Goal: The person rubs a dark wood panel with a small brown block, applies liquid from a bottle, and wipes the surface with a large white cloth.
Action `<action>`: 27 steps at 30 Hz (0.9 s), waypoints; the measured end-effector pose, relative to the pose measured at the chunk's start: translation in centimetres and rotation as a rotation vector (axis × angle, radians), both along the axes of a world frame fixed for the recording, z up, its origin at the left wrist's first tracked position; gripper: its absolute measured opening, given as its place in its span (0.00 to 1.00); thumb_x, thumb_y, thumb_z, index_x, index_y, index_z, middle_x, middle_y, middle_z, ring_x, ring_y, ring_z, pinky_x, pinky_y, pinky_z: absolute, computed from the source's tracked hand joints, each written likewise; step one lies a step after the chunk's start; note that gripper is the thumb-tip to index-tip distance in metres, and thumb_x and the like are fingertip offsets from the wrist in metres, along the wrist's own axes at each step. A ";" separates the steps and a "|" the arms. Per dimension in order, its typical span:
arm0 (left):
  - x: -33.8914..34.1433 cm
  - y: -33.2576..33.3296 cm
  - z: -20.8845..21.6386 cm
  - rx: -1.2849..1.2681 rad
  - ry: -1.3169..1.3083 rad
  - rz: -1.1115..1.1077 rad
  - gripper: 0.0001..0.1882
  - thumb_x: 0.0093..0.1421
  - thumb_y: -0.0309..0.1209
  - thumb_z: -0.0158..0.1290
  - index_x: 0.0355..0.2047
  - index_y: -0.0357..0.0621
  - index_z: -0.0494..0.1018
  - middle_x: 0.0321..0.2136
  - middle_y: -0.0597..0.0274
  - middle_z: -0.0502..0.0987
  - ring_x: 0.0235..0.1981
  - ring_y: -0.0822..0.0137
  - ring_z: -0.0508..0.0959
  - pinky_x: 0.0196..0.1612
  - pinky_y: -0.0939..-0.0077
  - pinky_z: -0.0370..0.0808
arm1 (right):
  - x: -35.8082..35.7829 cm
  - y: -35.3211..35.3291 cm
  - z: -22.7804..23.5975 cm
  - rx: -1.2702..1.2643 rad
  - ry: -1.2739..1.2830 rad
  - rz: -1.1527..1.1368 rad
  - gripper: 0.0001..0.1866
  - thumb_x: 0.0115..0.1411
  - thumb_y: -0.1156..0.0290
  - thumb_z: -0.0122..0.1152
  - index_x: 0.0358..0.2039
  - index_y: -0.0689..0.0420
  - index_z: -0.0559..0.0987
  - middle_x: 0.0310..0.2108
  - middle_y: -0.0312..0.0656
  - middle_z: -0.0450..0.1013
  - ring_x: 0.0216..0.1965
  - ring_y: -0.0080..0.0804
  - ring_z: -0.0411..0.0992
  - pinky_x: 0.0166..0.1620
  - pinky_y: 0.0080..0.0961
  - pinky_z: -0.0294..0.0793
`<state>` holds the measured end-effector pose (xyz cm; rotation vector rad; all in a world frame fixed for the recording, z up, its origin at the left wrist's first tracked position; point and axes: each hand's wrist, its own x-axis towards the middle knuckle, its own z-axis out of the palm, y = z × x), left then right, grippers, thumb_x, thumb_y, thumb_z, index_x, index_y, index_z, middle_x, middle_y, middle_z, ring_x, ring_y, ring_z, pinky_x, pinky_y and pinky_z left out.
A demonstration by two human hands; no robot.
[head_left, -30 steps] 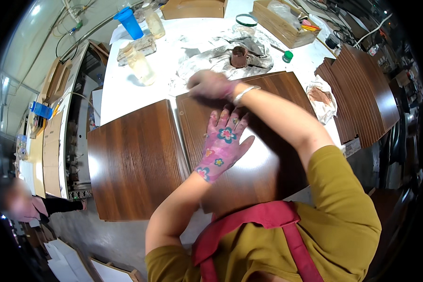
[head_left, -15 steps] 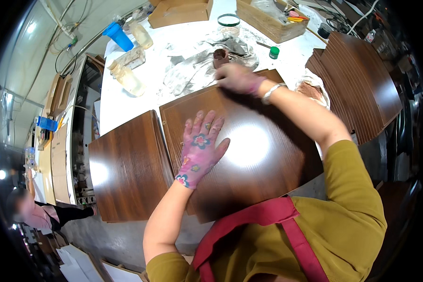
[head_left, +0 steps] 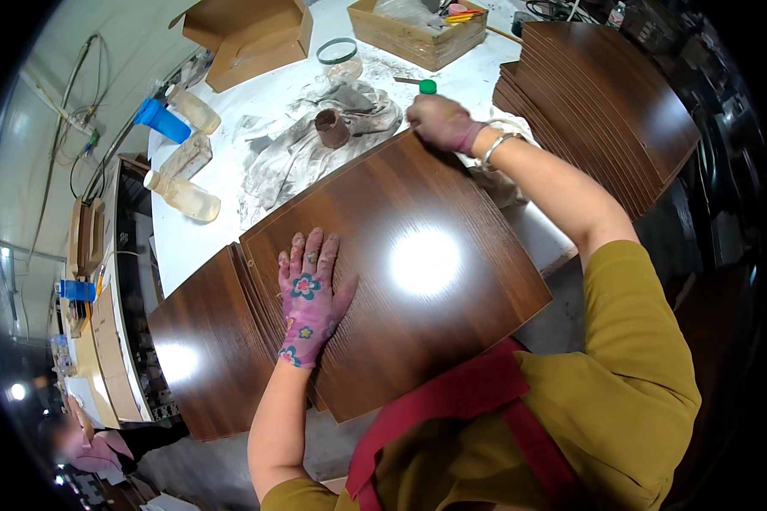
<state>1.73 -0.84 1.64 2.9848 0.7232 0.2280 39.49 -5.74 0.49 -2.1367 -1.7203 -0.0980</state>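
My left hand (head_left: 309, 298), in a pink flowered glove, lies flat with its fingers stretched out on a glossy dark brown wood-grain panel (head_left: 400, 341). The panel tops a stack in front of me. At that panel's far right corner is my right hand (head_left: 445, 125), also gloved. Its fingers are curled, and what they hold, if anything, is hidden. A small jar with a green lid (head_left: 428, 87) stands just beyond this hand. Left of it, a brown-stained cup (head_left: 331, 129) rests on a crumpled, stained white cloth (head_left: 273, 162).
Another stack of panels (head_left: 213, 349) lies to the left, and a taller fanned stack (head_left: 609, 111) to the right. On the white table stand cloudy bottles (head_left: 183, 196), a blue cup (head_left: 162, 121), a glass jar (head_left: 339, 58) and cardboard boxes (head_left: 418, 43). A person (head_left: 98, 447) is far left.
My right hand has moved right, from beside the brown-stained cup to the panel's far right corner. My left hand stays flat on the panel. The whole view has shifted.
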 end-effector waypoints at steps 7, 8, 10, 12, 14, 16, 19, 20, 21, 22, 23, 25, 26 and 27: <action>-0.3 -0.2 0.4 -0.003 0.040 0.012 0.33 0.61 0.43 0.54 0.64 0.49 0.62 0.66 0.56 0.59 0.69 0.50 0.53 0.70 0.50 0.46 | 2.9 -4.0 1.2 0.014 0.362 -0.248 0.13 0.56 0.63 0.60 0.37 0.58 0.81 0.37 0.50 0.78 0.40 0.47 0.77 0.46 0.38 0.74; -0.5 -0.1 0.3 -0.004 0.051 0.016 0.33 0.61 0.43 0.54 0.64 0.49 0.62 0.66 0.55 0.58 0.69 0.50 0.53 0.70 0.49 0.46 | 1.4 -3.6 1.6 0.069 0.494 -0.242 0.15 0.57 0.60 0.62 0.39 0.57 0.81 0.37 0.49 0.78 0.40 0.46 0.77 0.46 0.37 0.74; -0.5 0.2 0.3 -0.001 0.040 -0.002 0.32 0.61 0.43 0.54 0.64 0.49 0.62 0.66 0.55 0.58 0.69 0.49 0.53 0.69 0.49 0.46 | -1.4 -2.5 2.3 0.131 0.564 -0.074 0.15 0.58 0.60 0.62 0.41 0.56 0.81 0.40 0.48 0.78 0.42 0.45 0.76 0.48 0.35 0.73; -0.5 0.2 0.3 -0.006 0.032 -0.006 0.32 0.61 0.44 0.54 0.64 0.49 0.62 0.66 0.55 0.58 0.69 0.49 0.53 0.69 0.48 0.46 | -3.3 -0.6 2.0 0.129 0.473 -0.001 0.14 0.58 0.61 0.61 0.41 0.56 0.80 0.41 0.48 0.77 0.44 0.45 0.75 0.49 0.34 0.73; -0.6 0.2 0.3 -0.018 0.025 0.002 0.33 0.60 0.44 0.54 0.64 0.49 0.63 0.66 0.54 0.58 0.69 0.49 0.53 0.69 0.48 0.46 | -5.1 0.8 1.8 0.101 0.482 0.005 0.13 0.58 0.62 0.60 0.40 0.56 0.80 0.41 0.48 0.76 0.45 0.44 0.75 0.49 0.34 0.73; -0.6 0.3 0.0 -0.002 0.013 0.005 0.33 0.60 0.47 0.53 0.64 0.50 0.63 0.66 0.55 0.59 0.69 0.50 0.54 0.69 0.48 0.46 | -6.4 2.0 2.1 0.040 0.458 -0.004 0.13 0.57 0.63 0.60 0.39 0.56 0.81 0.40 0.48 0.76 0.45 0.44 0.74 0.49 0.35 0.72; -0.5 0.3 -0.4 0.022 -0.002 0.009 0.33 0.61 0.51 0.51 0.64 0.52 0.64 0.65 0.55 0.61 0.68 0.52 0.56 0.69 0.49 0.46 | -7.9 4.4 0.4 0.009 0.330 0.131 0.11 0.56 0.64 0.59 0.34 0.57 0.80 0.39 0.48 0.76 0.44 0.46 0.74 0.49 0.37 0.72; -0.4 0.4 -0.4 0.024 -0.006 0.001 0.33 0.61 0.51 0.50 0.64 0.52 0.64 0.65 0.55 0.61 0.68 0.52 0.56 0.69 0.49 0.46 | -8.5 4.9 -0.1 0.035 0.249 0.165 0.10 0.56 0.65 0.59 0.33 0.57 0.80 0.38 0.48 0.76 0.44 0.47 0.74 0.48 0.38 0.72; -0.5 0.5 -0.3 0.027 -0.007 -0.003 0.33 0.62 0.51 0.49 0.64 0.52 0.64 0.65 0.55 0.61 0.68 0.52 0.56 0.69 0.49 0.46 | -9.6 5.4 0.6 -0.008 0.286 0.192 0.10 0.55 0.66 0.57 0.33 0.57 0.80 0.37 0.49 0.75 0.42 0.48 0.73 0.48 0.39 0.72; -0.6 0.6 -0.4 0.029 -0.007 -0.007 0.33 0.62 0.52 0.48 0.64 0.52 0.64 0.65 0.55 0.62 0.68 0.52 0.56 0.69 0.49 0.46 | -10.6 6.2 0.7 -0.053 0.278 0.220 0.10 0.56 0.66 0.58 0.35 0.57 0.80 0.38 0.49 0.75 0.43 0.48 0.73 0.48 0.38 0.72; -0.8 0.6 -0.6 0.026 -0.017 -0.008 0.33 0.63 0.52 0.48 0.64 0.51 0.64 0.65 0.55 0.62 0.68 0.51 0.56 0.69 0.49 0.46 | -11.7 7.1 0.7 -0.097 0.269 0.248 0.11 0.56 0.66 0.59 0.36 0.58 0.80 0.39 0.48 0.74 0.44 0.48 0.73 0.49 0.38 0.72; -0.9 0.8 -0.9 0.022 -0.039 -0.021 0.32 0.63 0.52 0.47 0.64 0.51 0.64 0.64 0.54 0.62 0.68 0.51 0.56 0.69 0.49 0.46 | -14.4 8.6 1.2 -0.115 0.261 0.296 0.11 0.57 0.66 0.60 0.37 0.58 0.80 0.40 0.47 0.74 0.44 0.47 0.73 0.48 0.38 0.72; -1.0 0.9 -1.1 0.015 -0.037 -0.011 0.33 0.62 0.52 0.49 0.64 0.51 0.64 0.65 0.54 0.62 0.68 0.51 0.56 0.69 0.49 0.46 | -16.0 9.6 0.9 -0.090 0.249 0.343 0.10 0.56 0.65 0.60 0.36 0.57 0.80 0.39 0.48 0.74 0.43 0.47 0.74 0.48 0.38 0.72; -1.0 0.9 -1.2 0.009 -0.036 -0.009 0.34 0.60 0.51 0.51 0.64 0.51 0.63 0.65 0.54 0.61 0.68 0.50 0.56 0.69 0.49 0.46 | -17.4 11.5 0.1 -0.097 0.266 0.396 0.10 0.56 0.65 0.59 0.34 0.57 0.81 0.37 0.49 0.74 0.41 0.47 0.74 0.47 0.39 0.73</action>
